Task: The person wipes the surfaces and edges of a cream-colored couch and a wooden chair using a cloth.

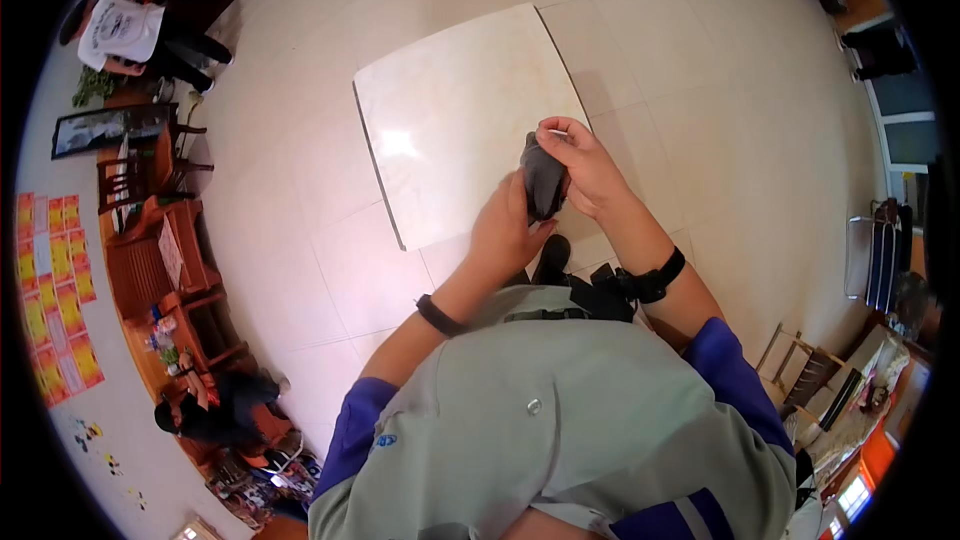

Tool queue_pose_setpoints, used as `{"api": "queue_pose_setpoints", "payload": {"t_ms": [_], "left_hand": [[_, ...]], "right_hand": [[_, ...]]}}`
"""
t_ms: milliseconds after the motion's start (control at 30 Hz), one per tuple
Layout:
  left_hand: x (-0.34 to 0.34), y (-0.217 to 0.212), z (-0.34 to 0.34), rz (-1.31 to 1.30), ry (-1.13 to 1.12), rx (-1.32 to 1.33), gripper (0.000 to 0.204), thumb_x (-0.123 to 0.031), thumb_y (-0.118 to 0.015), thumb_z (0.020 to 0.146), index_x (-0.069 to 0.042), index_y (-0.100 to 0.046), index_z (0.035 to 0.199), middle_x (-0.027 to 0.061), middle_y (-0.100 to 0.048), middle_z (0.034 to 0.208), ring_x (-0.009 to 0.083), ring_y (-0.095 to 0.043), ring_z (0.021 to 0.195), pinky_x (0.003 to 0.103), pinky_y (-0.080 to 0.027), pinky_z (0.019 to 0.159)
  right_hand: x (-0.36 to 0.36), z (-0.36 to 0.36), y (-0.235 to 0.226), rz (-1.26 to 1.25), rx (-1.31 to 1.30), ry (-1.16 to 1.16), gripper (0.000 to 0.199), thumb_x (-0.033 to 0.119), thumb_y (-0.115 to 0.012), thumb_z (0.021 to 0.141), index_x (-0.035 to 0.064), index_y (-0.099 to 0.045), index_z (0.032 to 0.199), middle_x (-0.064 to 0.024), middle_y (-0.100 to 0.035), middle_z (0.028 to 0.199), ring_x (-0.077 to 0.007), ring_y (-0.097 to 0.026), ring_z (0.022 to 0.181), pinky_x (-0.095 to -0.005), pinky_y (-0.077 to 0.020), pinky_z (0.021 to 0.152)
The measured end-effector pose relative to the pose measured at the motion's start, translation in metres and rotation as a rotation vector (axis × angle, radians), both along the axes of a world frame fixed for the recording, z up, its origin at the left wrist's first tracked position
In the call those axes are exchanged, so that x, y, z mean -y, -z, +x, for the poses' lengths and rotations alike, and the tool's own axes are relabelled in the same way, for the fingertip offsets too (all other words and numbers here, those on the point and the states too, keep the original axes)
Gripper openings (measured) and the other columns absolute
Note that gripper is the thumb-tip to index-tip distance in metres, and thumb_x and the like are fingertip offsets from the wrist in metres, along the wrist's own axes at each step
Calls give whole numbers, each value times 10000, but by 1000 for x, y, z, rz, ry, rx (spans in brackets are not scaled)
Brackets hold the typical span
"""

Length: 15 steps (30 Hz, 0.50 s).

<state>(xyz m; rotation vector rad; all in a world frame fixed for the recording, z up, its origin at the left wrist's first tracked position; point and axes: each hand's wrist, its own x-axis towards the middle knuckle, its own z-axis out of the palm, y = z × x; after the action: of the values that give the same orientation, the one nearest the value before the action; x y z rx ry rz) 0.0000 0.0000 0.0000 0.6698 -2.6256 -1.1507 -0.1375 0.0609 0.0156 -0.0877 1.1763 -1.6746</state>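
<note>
Two bare hands meet on one small dark grey cloth item [543, 183], bunched up, kind unclear, maybe a sock or small rag. Left hand [505, 232] grips it from below and the left side, fingers curled around the lower part. Right hand [583, 167] grips it from above and the right, fingers wrapped over the top end, thumb side toward the cloth. Both hands closed on it, touching each other across the fabric. Cloth is upright-ish between the palms, held over the near right corner of the table [450, 110]; cannot tell whether it touches the tabletop or is lifted just above it.

Table is pale cream, square, glossy, glare spot near its left edge. Rest of its top shows nothing but reflections.

Left wrist has a thin black band [438, 316]; right wrist has a thicker black strap [655, 282]. Wearer's shirt [560, 420] is grey-green with blue sleeves.

Floor [300, 240] is large light tiles. Wooden chairs [150, 230] stand well apart at the far left, by a wall with orange and yellow paper sheets [55, 290]. One person in dark clothes [215, 410] sits low at the lower left near the chairs. Another person in a white top [125, 30] is at the upper left, well away from the table. Folded metal-frame chair [880, 255] at the right edge.
</note>
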Motion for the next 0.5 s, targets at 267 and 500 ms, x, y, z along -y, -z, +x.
{"api": "queue_pose_setpoints", "payload": {"t_ms": [267,500], "left_hand": [[56,29,-19,94,236,256,277,-188,-568,819,-15,-514,1027,198,-611,810,382,-576,788,450,-448,651],[123,52,-7,592,99,424,323,40,-382,789,6,-523,1077,105,-622,756,213,-623,708,313,-500,636]], "right_hand": [[14,-22,25,426,-641,-73,429,226,-712,732,54,-522,1077,-88,-526,928,-142,-514,848,-264,-440,729],[21,-19,66,394,-954,-531,521,279,-738,653,71,-550,1092,-135,-554,931,-265,-555,883,-345,-457,762]]}}
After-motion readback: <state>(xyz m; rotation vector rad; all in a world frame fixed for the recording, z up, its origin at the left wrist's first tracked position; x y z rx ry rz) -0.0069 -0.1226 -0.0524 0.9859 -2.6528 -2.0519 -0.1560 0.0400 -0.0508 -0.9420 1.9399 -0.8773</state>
